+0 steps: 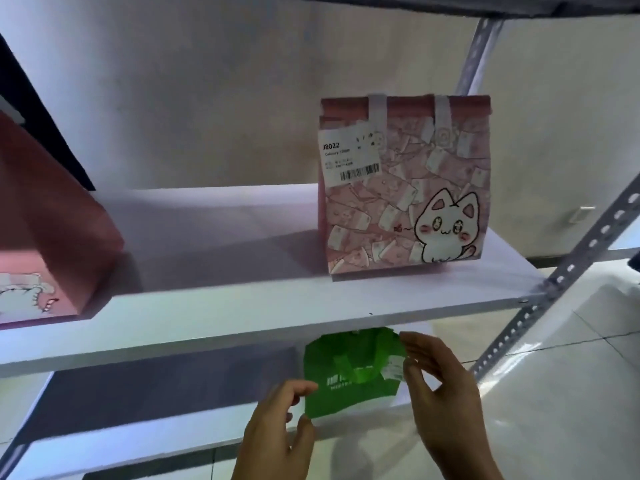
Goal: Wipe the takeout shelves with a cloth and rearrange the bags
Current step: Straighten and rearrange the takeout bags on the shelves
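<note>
Green takeout bag (349,372) on the lower shelf (173,441), standing under the front edge of the upper shelf (242,327), its top partly hidden by that edge. A white receipt (393,367) hangs at the bag's upper right corner.

Left hand (280,434), fingers loosely curled and spread, thumb and forefinger at the bag's lower left corner; whether they touch the paper cannot be told. Right hand (440,386), open and spread, fingers alongside the bag's right edge and the receipt, apparently at or just off the surface. Neither hand is closed on the bag, and no cloth is in view.

Judged step: squaring or shifting the green bag between both palms. To do it well, press the two sides evenly low on the bag, so that it slides upright instead of tipping; keep the right fingers off the receipt, which could tear or crumple; move the bag straight along the board, minding the shelf edge just above the grip.

Above the grip, on the upper shelf, a pink cat-print bag (405,188) with a barcode label (348,157) stands upright, directly over the green bag. Far to the left of the grip, a second pink bag (45,233) sits at the shelf's front. To the right, a perforated metal upright (568,268) carries the boards.
</note>
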`<state>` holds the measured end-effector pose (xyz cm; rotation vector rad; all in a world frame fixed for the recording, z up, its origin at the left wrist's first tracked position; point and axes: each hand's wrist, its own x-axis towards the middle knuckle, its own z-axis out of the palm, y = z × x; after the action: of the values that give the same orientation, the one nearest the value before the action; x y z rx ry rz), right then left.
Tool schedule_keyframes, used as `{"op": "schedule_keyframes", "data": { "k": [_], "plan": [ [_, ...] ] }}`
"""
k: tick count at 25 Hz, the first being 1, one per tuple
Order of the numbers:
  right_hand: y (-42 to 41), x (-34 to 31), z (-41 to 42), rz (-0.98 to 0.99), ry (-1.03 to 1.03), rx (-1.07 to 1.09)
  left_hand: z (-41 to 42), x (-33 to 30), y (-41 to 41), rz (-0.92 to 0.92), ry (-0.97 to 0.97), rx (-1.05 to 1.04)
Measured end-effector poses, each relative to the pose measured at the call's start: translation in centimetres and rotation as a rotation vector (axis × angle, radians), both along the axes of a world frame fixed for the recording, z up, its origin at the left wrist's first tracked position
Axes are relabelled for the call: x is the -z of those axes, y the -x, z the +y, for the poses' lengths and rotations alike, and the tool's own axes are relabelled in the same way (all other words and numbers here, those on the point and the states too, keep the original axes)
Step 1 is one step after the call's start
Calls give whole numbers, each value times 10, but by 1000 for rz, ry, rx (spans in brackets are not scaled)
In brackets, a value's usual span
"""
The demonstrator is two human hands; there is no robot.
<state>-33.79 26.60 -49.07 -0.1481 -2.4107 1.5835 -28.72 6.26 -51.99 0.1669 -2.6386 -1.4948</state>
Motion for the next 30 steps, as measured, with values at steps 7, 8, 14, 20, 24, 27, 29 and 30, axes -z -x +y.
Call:
{"op": "schedule_keyframes", "data": {
  "k": [7,8,14,20,24,27,29,30],
  "plan": [
    [18,121,25,42,-47,120,9,120,23,22,-31,-78],
    [23,135,28,51,-44,138,10,131,26,35,-36,-99],
    [58,175,39,-39,-32,107,15,165,60,97,-53,-107],
    [61,175,41,-25,81,11,16,171,85,144,-209,-53],
    [48,176,44,-55,291,95,11,172,79,189,-207,-58],
    [31,170,52,-41,342,145,13,172,67,198,-259,-40],
    [22,170,57,-40,351,146,16,168,62,186,-296,-40],
    [19,171,59,-37,375,154,19,166,59,179,-313,-41]
  ]
}}
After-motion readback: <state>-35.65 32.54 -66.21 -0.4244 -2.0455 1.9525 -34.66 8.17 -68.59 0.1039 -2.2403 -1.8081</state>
